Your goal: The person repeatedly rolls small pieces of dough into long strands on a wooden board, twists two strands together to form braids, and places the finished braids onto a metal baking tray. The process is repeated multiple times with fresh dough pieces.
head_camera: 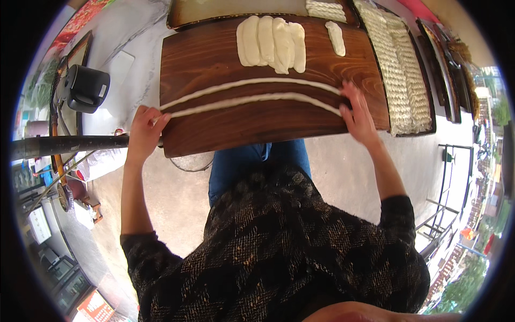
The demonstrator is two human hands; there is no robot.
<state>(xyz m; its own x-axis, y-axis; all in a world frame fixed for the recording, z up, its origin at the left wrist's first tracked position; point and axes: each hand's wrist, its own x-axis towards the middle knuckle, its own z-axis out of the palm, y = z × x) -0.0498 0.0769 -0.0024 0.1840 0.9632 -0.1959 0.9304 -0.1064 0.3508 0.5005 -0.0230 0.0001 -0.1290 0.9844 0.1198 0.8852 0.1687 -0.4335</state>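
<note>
Two long thin strands of dough [249, 98] run side by side across a dark wooden board [201, 139], bowed away from me. My left hand [149, 122] pinches their left ends between thumb and fingers at the board's left edge. At the right ends is my right hand [356, 110], fingers spread and slightly blurred, its thumb and fingertips touching the strands. Beyond the strands lie several thick dough pieces [265, 44] pressed side by side, and one short dough piece [336, 39] sits apart at the right.
A tray of twisted dough [396, 72] adjoins the board's right side. Behind the board, a metal tray [241, 9] holds more dough twists [326, 10]. A black container [87, 87] stands on the marble surface [120, 100] at left. A dark pole [72, 145] reaches towards the board's left edge.
</note>
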